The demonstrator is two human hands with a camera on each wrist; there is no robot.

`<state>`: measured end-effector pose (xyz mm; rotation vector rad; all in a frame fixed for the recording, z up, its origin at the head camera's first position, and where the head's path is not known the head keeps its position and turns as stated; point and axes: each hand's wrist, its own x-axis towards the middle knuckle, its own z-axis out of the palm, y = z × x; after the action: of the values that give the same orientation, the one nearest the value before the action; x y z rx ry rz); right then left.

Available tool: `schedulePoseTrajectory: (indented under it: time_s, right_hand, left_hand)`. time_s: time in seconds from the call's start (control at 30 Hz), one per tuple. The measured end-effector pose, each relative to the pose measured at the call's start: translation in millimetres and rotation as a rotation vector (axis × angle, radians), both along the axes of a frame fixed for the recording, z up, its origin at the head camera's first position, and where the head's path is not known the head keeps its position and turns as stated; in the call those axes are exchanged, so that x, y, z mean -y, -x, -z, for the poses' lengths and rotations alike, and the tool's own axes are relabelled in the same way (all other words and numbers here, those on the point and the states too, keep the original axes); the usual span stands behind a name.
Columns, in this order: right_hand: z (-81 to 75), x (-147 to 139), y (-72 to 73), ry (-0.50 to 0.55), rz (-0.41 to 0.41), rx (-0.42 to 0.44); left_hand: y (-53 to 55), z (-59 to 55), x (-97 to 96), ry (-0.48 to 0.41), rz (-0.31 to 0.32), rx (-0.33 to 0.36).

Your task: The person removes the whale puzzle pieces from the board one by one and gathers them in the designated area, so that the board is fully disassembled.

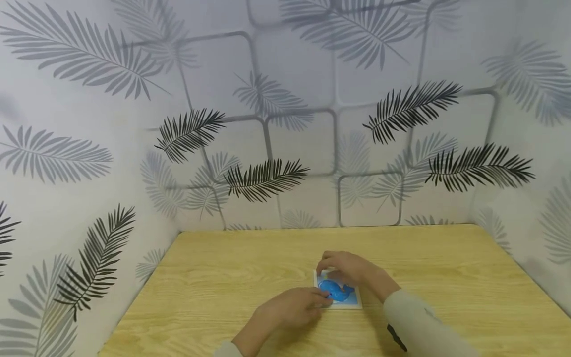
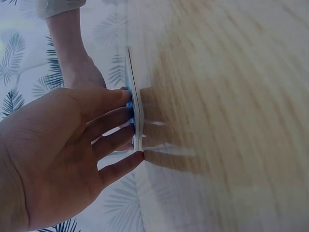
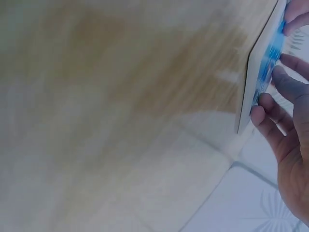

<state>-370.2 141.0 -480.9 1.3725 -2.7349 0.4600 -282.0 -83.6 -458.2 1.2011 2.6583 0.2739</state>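
Observation:
A thin square board (image 1: 352,299) with a white border lies flat on the table, bearing a picture of a blue whale (image 1: 335,290). My left hand (image 1: 296,303) reaches over its near left corner, fingertips at the whale's head. In the left wrist view, the fingers of that hand (image 2: 60,150) are extended against the board's face and edge (image 2: 134,99). Across the far left side of the board, my right hand (image 1: 350,267) bends downward. The right wrist view has its loosely bent fingers (image 3: 288,92) touching the picture's surface.
The wood-grain table (image 1: 214,277) spreads out on all sides of the board. White walls with feather patterns (image 1: 267,181) border it at the back, left and right. A dark strap-like item (image 1: 396,338) shows below the right sleeve (image 1: 419,322).

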Motion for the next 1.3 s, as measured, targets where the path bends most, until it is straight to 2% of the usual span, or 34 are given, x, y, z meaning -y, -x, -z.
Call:
schedulePoseTrajectory:
  time_s: [0.17,0.33,0.43,0.53,0.7,0.83,1.0,1.13,1.3]
  right_hand:
    - [-6.8,3.6,5.5,-0.109,-0.039,-0.072]
    - [-12.2,11.1,7.7,-0.169,-0.044,-0.054]
    - [-13.5,13.6,7.7,-0.169,-0.039,-0.045]
    - [-9.2,13.2,4.6,-0.123,-0.025,-0.016]
    - [1.3,14.6,-4.7,0.030,0.002,0.123]
    - [-0.1,12.1,-5.6,0.082,0.039,0.205]
    - [0.6,-0.3,-5.8,0.139,0.076,0.259]
    - [5.4,-4.8,-7.6,0.192,0.049,0.287]
    - [9.6,-6.1,-7.5,0.279,0.067,0.368]
  left_hand:
    - [0.3,-0.4,3.3,-0.019,0.006,0.014]
    - [-0.8,0.8,3.4,-0.032,0.001,0.013]
    - [-3.3,1.4,2.6,-0.043,-0.018,0.023]
    - [-5.3,1.4,2.0,-0.055,-0.037,0.031]
    - [-6.8,1.3,3.5,-0.077,-0.059,0.049]
    - [-4.5,1.6,3.3,-0.065,-0.050,0.039]
    - [-4.0,1.7,0.8,-0.046,-0.056,0.043]
    - [-6.8,2.2,1.9,-0.041,-0.090,0.065]
    - [-7.9,1.2,4.6,-0.046,-0.075,0.041]
